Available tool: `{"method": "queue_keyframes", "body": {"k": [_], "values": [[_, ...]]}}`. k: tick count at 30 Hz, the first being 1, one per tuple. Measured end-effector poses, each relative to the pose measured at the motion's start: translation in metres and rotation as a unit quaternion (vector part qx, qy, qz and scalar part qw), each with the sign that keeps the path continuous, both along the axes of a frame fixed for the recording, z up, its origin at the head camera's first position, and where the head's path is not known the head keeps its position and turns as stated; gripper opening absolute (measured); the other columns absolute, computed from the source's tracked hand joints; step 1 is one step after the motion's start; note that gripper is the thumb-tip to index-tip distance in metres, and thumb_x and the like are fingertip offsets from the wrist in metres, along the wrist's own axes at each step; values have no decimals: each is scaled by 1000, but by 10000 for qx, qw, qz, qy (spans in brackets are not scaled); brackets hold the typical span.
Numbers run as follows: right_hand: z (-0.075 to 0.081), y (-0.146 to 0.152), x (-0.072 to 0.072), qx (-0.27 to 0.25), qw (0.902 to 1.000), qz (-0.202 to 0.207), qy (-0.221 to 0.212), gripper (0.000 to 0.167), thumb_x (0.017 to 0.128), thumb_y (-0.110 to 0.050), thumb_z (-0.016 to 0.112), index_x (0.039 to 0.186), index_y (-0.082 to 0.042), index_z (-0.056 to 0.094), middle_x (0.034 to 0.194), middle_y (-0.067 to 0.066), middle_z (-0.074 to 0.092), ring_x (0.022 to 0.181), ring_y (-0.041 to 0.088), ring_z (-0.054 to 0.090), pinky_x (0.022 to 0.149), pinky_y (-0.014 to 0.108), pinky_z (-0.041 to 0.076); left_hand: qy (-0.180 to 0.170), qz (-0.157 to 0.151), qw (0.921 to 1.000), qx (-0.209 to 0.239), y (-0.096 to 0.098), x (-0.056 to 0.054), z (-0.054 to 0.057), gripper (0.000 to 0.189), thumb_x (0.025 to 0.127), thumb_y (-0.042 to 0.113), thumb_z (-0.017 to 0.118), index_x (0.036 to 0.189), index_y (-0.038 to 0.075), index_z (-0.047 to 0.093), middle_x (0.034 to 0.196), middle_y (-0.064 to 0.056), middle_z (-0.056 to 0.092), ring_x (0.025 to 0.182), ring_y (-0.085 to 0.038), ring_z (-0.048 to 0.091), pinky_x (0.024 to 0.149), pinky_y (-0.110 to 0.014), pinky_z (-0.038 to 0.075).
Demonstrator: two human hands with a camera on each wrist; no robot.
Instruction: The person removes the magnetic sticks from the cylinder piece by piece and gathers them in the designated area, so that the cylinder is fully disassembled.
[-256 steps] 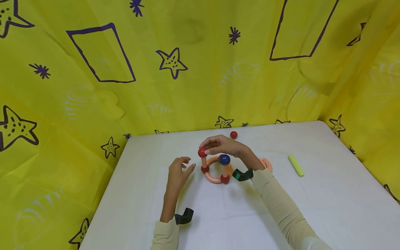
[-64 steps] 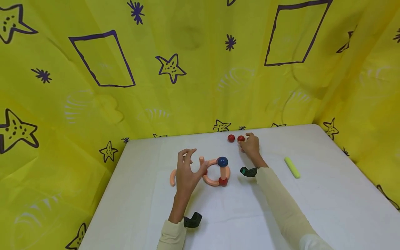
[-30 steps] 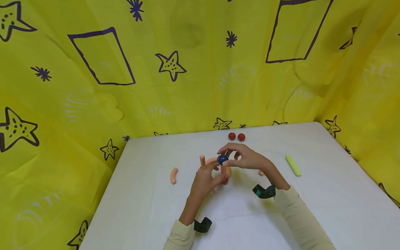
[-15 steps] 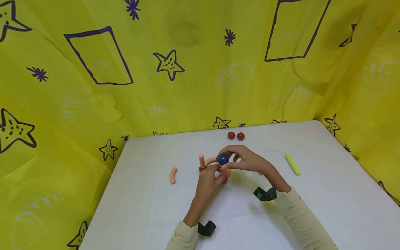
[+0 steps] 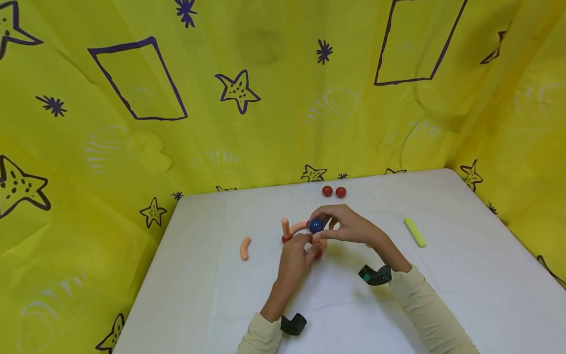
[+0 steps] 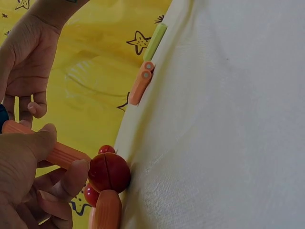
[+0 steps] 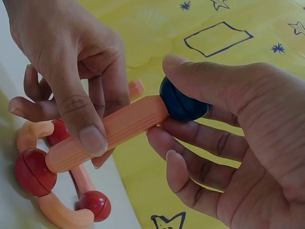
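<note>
In the head view, my left hand (image 5: pixel 294 258) and right hand (image 5: pixel 349 225) meet at the right side of a ring of curved orange pieces and red balls. The right wrist view shows an orange rod (image 7: pixel 128 119) pinched by the left thumb and fingers. One end of the rod meets a red ball (image 7: pixel 35 171) of the ring; the other meets a blue ball (image 7: pixel 183 102), which my right thumb and fingers grip. On the ring's left, a second orange rod (image 5: pixel 285 227) stands upright with a bare top. The left hand hides part of the ring.
Two loose red balls (image 5: pixel 333 191) lie at the table's back. A curved orange piece (image 5: pixel 245 249) lies to the left, a yellow-green rod (image 5: pixel 414 232) to the right. More orange pieces (image 6: pixel 141 86) lie on the right side. A yellow curtain (image 5: pixel 265 123) borders the table.
The red ball atop the left rod has been taken off and set at the back. A curved piece now lies at left. Lately the left fingers have closed on the rod under the blue ball.
</note>
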State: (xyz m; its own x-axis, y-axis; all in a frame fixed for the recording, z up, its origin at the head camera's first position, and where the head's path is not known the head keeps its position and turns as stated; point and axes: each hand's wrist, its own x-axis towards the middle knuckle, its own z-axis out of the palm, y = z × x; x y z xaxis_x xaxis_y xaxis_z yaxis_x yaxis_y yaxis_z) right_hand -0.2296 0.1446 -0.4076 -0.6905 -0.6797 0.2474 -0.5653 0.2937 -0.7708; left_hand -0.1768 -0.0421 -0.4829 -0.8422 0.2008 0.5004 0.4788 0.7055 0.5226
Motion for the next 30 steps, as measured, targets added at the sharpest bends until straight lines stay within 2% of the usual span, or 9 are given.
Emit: {"method": "queue_keyframes", "body": {"k": [4,12,18,23,30], "values": [[-1,0,0,-20,10000,-34,47,32,84,-24,77,112,-14,66,97,-1,70,82,13,65,71,28,57,-62,-57,9999,99,-1,1,0,20,89,28,70,85,9,69,70,0,59,60,-5,43,53,-13,34],[1,4,-3,-520,9978,-359,-224,30,86,-11,75,113,-7,63,106,13,66,82,18,72,74,27,58,-168,-93,9998,-1,-1,1,4,18,88,26,72,92,8,72,80,-2,68,60,-5,47,54,-13,37],[2,4,-3,-427,9978,-318,-404,31,86,-11,74,115,-5,62,107,15,66,85,19,72,75,27,58,-34,-47,10000,-69,-1,0,5,17,87,26,73,88,9,70,77,-2,67,59,-6,46,55,-14,37],[1,5,-3,-274,9985,-379,-280,34,87,-12,73,119,-6,62,107,12,67,89,28,69,75,27,57,54,-47,10000,-63,-2,-1,5,16,86,26,74,87,10,70,77,-3,68,59,-7,48,55,-15,38],[-6,12,-5,-15,9962,-863,-73,40,87,-17,74,124,-7,61,112,9,67,95,23,64,81,26,55,-81,-31,10000,-22,-2,0,4,20,86,30,74,89,10,72,78,-2,68,65,-10,53,59,-18,42]]}}
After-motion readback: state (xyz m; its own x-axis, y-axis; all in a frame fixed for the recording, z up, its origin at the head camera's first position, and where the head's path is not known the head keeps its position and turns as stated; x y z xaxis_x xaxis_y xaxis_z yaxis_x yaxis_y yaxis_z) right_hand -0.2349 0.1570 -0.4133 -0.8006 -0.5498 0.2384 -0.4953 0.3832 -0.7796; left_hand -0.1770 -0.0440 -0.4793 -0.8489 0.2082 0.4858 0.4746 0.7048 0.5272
